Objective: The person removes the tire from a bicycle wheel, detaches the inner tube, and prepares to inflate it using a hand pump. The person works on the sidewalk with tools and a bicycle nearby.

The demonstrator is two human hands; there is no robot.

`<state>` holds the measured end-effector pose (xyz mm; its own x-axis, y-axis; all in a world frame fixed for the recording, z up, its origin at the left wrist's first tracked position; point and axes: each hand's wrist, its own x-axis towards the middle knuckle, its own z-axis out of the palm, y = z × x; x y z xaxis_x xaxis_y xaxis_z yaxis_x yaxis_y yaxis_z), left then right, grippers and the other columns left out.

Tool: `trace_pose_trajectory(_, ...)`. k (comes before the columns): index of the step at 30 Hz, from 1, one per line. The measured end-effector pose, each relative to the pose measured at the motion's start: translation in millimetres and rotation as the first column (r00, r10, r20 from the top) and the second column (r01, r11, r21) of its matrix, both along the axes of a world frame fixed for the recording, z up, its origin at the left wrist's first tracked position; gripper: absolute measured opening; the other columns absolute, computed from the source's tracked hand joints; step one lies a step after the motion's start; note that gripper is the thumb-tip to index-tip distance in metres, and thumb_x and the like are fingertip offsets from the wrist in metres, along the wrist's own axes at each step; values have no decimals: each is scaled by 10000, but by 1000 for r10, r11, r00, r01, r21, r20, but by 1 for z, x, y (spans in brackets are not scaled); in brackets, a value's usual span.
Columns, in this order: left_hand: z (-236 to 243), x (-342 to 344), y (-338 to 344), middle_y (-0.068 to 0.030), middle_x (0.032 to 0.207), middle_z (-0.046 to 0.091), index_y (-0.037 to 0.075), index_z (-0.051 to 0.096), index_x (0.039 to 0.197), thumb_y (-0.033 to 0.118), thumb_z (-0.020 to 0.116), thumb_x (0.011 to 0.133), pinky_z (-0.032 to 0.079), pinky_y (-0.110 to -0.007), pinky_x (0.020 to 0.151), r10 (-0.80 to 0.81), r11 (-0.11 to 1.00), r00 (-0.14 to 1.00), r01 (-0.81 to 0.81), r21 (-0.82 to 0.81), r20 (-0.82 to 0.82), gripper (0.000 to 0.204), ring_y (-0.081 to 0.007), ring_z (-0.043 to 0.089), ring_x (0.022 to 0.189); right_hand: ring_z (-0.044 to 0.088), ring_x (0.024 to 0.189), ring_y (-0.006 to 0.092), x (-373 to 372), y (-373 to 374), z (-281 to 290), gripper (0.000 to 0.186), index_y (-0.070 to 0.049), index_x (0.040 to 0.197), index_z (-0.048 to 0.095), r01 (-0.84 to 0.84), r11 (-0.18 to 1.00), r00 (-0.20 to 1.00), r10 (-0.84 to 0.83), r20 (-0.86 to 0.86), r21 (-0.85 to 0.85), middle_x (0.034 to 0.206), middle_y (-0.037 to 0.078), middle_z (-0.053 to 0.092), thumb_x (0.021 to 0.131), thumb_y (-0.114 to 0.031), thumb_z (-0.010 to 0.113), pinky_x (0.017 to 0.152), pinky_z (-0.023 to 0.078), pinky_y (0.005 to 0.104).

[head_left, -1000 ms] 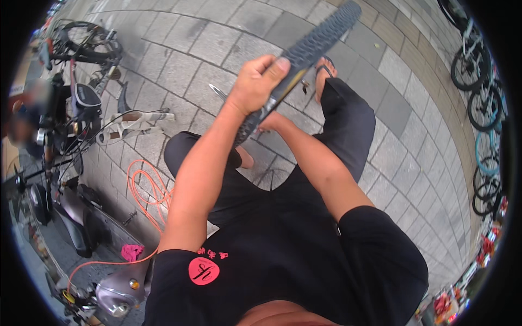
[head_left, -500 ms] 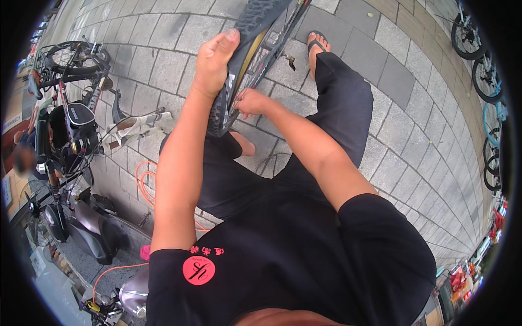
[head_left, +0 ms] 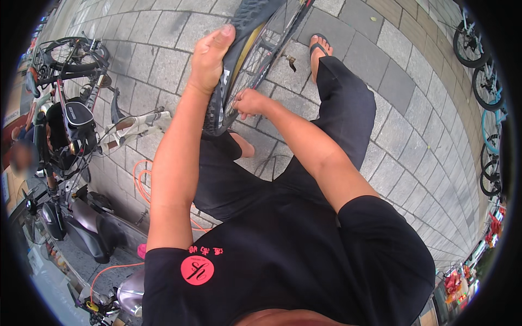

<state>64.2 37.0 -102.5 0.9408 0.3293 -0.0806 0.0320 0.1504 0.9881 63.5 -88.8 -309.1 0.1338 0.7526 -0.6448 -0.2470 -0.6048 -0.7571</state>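
Observation:
A bicycle wheel (head_left: 288,27) is held upright and tilted between my legs, with a black knobby tire (head_left: 247,15), a yellow band (head_left: 250,41) along its side and thin spokes inside the rim. My left hand (head_left: 211,60) is closed round the tire's left side, thumb toward the top. Lower on the wheel, my right hand (head_left: 250,103) has its fingers curled at the rim among the spokes; exactly what the fingertips touch is partly hidden. A small dark metal piece (head_left: 291,62) shows just right of the wheel. My sandalled foot (head_left: 318,54) rests on the paving.
At left stand a bicycle (head_left: 76,54), a scooter (head_left: 92,223) and a white frame part (head_left: 128,130) on the paving (head_left: 408,136). An orange hose (head_left: 143,179) lies coiled nearby. Parked bicycles (head_left: 484,89) line the right. Another person (head_left: 24,138) is at the far left.
Since a second ago the wheel has swung left and turned, showing its spokes. My left hand moved left and up; my right hand rose into view at the rim. The last half second shows little movement.

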Motion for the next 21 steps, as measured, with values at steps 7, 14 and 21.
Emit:
trace_pose_trajectory(7,-6,0,6,36,1024,662,2,717,1085,399,631,1075,452,-212,845,-8,999,1000,8,-45,-8,407,-45,553,927,755,673,201,-1,2,1,278,8,1098,713,4,1000,1000,-4,-15,-6,839,88,704,977,-240,676,568,572,330)
trace_pose_trajectory(14,1,-5,2,27,1024,676,5,716,1072,394,633,1074,462,-215,830,22,994,1000,-24,-103,-16,397,-43,573,914,758,683,198,-2,3,3,295,2,1122,713,-27,1000,999,26,18,12,833,81,701,974,-249,672,581,578,329)
trace_pose_trajectory(21,-14,-14,10,16,995,698,6,725,1088,378,645,1068,478,-209,781,-7,993,1000,8,-116,6,381,-44,595,875,756,655,198,-6,8,6,280,13,1048,719,-26,998,995,31,96,-57,812,85,709,986,-254,664,555,576,331)
